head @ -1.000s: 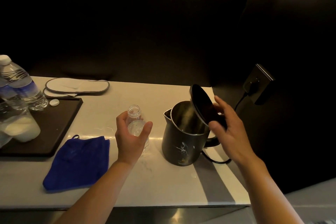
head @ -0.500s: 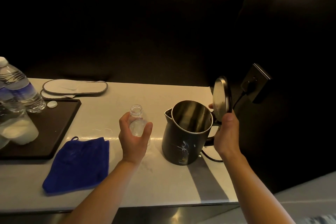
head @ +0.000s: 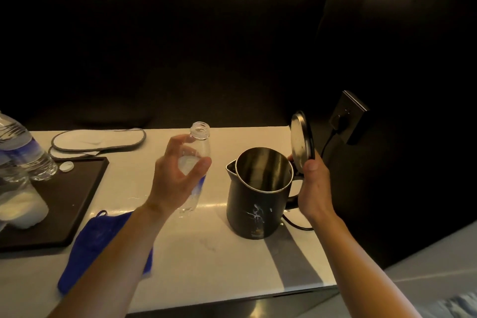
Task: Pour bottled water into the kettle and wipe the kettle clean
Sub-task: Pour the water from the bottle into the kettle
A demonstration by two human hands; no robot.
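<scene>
A dark kettle (head: 254, 208) stands on the white counter with its mouth uncovered. Its hinged lid (head: 300, 143) is swung upright behind the rim. My right hand (head: 313, 187) is at the kettle's handle, thumb pressed against the lid's lower edge. My left hand (head: 178, 177) grips an uncapped clear water bottle (head: 197, 148), lifted off the counter and leaning slightly right, left of the kettle. A blue cloth (head: 90, 248) lies on the counter under my left forearm.
A dark tray (head: 74, 201) at the left holds more capped water bottles (head: 24, 148) and a white bottle cap (head: 66, 166). Flat slippers (head: 98, 138) lie behind it. The kettle's cord (head: 326, 146) runs to a wall socket (head: 348, 116). The counter's front edge is close.
My left hand has raised the open bottle off the counter and tipped it toward the kettle. My right hand swung the lid fully upright and still holds it there.
</scene>
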